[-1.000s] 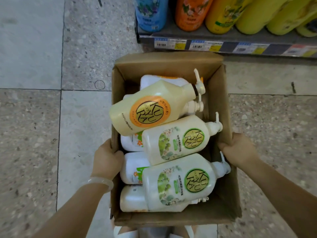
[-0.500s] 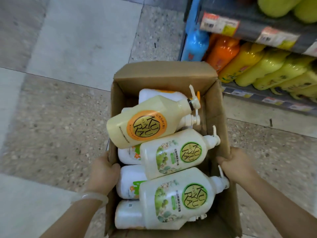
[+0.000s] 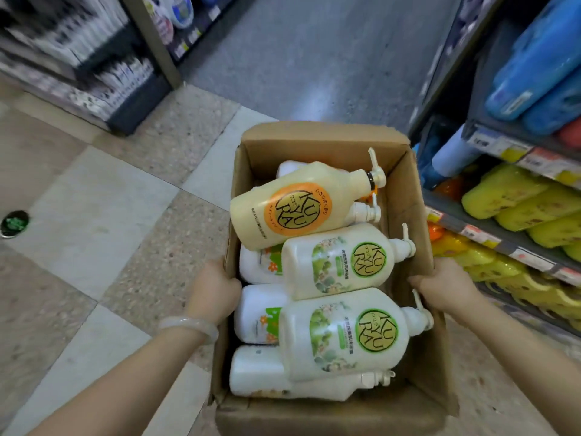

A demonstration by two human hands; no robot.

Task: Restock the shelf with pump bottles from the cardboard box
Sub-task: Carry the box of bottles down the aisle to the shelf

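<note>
The open brown cardboard box [image 3: 405, 196] sits between the two hands, long axis running away from the person. The left hand [image 3: 215, 289] curls over its left wall and the right hand [image 3: 443, 284] grips its right wall. Inside, plastic pump bottles lie on their sides, long axes crosswise, pumps pointing toward the right hand: a cream-yellow pump bottle with an orange round label [image 3: 298, 206] farthest, a white pump bottle with a green label [image 3: 339, 262] just inward of both hands, another white green-labelled pump bottle [image 3: 349, 333] nearest. More white bottles lie beneath. The store shelf of yellow and blue bottles [image 3: 515, 196] stands beyond the right hand
</note>
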